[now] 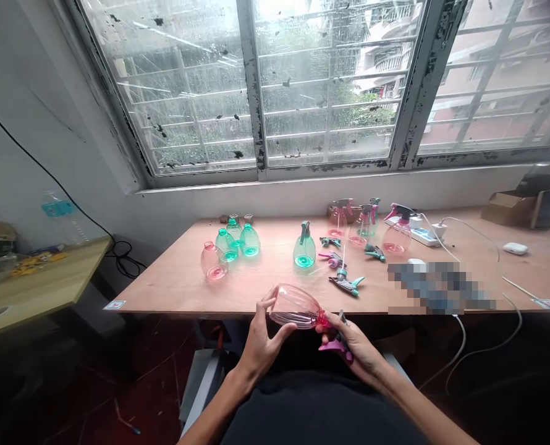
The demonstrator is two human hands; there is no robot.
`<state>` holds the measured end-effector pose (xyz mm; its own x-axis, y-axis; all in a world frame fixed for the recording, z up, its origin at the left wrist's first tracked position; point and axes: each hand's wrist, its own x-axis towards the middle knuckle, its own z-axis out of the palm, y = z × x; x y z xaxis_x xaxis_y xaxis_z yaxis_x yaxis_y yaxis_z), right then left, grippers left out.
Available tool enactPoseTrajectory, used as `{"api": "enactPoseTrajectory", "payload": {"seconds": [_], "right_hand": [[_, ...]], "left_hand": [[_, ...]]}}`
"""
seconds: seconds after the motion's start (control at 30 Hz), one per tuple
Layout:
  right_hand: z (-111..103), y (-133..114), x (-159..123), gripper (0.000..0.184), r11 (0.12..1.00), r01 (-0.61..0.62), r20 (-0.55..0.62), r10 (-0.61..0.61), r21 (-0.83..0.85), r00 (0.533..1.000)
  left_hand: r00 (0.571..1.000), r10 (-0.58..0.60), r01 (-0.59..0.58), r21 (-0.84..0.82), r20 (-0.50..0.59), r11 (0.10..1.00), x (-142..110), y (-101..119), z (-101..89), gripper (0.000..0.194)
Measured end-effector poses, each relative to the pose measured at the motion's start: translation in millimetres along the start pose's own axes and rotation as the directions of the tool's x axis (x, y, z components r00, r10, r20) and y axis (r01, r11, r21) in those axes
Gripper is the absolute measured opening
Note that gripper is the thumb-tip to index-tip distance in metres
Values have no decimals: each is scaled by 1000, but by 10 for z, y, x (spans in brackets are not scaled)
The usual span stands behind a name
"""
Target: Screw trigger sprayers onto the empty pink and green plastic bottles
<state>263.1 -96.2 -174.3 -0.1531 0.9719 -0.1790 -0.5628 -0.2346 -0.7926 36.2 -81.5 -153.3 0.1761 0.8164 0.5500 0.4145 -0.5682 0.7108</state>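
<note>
A clear pink spray bottle (pixel 296 304) lies on its side in the air at the table's front edge, its neck toward the right. Around its base end, the fingers and thumb of my left hand (pixel 264 330) are closed. My right hand (pixel 349 343) grips the neck end, where a pink and grey trigger sprayer head (pixel 337 347) sits at the bottle's mouth. Whether the head is fully screwed on cannot be made out, as the fingers cover part of it. Beyond my hands, a grey and teal sprayer head (pixel 346 284) with a straw lies on the table.
On the table (pixel 164 290) stand an open pink bottle (pixel 214 262), several open green bottles (pixel 249 241) and a green spray bottle (pixel 304 247). Loose sprayer heads (pixel 333 258) lie mid-table. Assembled pink spray bottles (pixel 398 232), a power strip (pixel 426 236) and cables are further right.
</note>
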Motion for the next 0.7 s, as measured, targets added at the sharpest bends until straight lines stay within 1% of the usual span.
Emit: {"api": "enactPoseTrajectory", "payload": {"seconds": [0.07,0.17,0.27,0.37,0.43,0.53,0.63,0.7], "right_hand": [[9,27,-4,38,1000,-6,-4,6,-12,1000],[-21,52,20,40,1000,-15,-14,15,-1,1000],[-55,76,37,41,1000,-17,-6,17,11,1000],[-58,124,40,39,1000,-21,21,21,-7,1000],[-51,162,48,39,999,-16,40,18,-34,999],[-44,194,66,41,997,10,71,-4,-80,997],[-42,182,68,41,993,58,83,-49,-107,995],[-35,162,58,41,990,85,85,-75,-114,994]], "left_hand": [[1000,-16,16,4,-1,1000,-19,-24,-14,44],[1000,-14,14,16,13,1000,-47,-74,-33,48],[1000,-20,20,21,9,1000,-94,-117,-45,46],[999,-36,35,15,14,999,-154,-135,-56,59],[999,-50,49,6,19,999,-190,-136,-66,60],[997,-71,71,3,16,997,-222,-144,-81,48],[998,-67,66,21,11,998,-234,-171,-87,52],[999,-53,53,35,0,998,-238,-189,-85,52]]}}
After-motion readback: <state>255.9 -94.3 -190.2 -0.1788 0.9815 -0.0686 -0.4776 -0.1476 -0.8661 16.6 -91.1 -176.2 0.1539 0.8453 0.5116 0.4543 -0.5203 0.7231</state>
